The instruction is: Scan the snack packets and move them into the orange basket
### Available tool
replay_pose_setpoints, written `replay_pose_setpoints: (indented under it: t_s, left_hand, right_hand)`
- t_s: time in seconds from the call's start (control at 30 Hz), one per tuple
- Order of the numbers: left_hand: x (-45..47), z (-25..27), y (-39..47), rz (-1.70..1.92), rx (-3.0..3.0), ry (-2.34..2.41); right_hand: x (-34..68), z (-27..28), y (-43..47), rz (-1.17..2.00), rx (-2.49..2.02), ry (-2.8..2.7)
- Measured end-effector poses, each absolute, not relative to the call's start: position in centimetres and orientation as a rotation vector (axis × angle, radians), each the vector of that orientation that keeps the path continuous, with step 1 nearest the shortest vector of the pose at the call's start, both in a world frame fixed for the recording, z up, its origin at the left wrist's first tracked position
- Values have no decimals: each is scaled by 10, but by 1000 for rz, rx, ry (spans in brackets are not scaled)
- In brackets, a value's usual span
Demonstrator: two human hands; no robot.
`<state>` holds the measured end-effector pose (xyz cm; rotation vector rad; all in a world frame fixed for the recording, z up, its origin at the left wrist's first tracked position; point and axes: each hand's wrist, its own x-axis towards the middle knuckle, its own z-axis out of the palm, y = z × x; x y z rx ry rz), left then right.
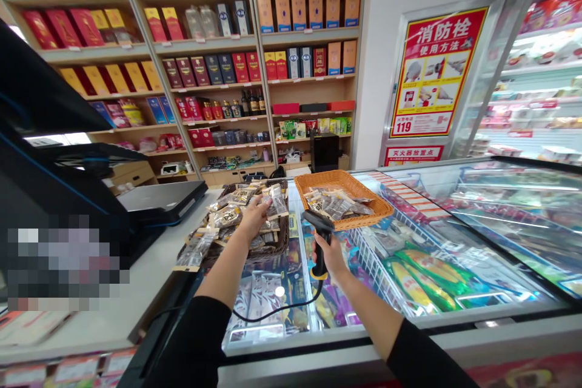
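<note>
My right hand point(335, 254) is wrapped round the handle of a black barcode scanner point(322, 245), held upright above the glass freezer top. Its cable point(277, 310) loops down to the left. My left hand point(255, 217) reaches over a dark brown wicker basket point(282, 241), fingers closed on the edge of a clear snack packet point(276, 201). Similar small packets point(227, 216) are heaped in that basket, and one packet point(197, 250) hangs over its left rim. Just beyond the scanner, an orange-brown wicker basket point(364, 221) holds more packets point(334, 203).
Under both baskets lies the chest freezer's glass lid point(291, 291), with wire baskets point(373, 267) and bagged frozen food inside. To the left stand a counter point(154, 279) and a black checkout machine point(59, 176). Shelves point(218, 88) of boxed goods line the back wall.
</note>
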<state>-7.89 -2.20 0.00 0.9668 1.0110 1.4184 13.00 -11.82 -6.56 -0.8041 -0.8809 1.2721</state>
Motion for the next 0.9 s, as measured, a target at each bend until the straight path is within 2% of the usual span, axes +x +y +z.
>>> replay_pose_setpoints:
  t_s: [0.37, 0.9]
  left_hand:
    - [-71, 4, -28, 1559, 1029, 1355]
    - [-70, 2, -24, 1576, 1021, 1294]
  right_hand:
    - [134, -61, -130, 903, -945, -1417]
    - [137, -48, -138, 926, -986, -1514]
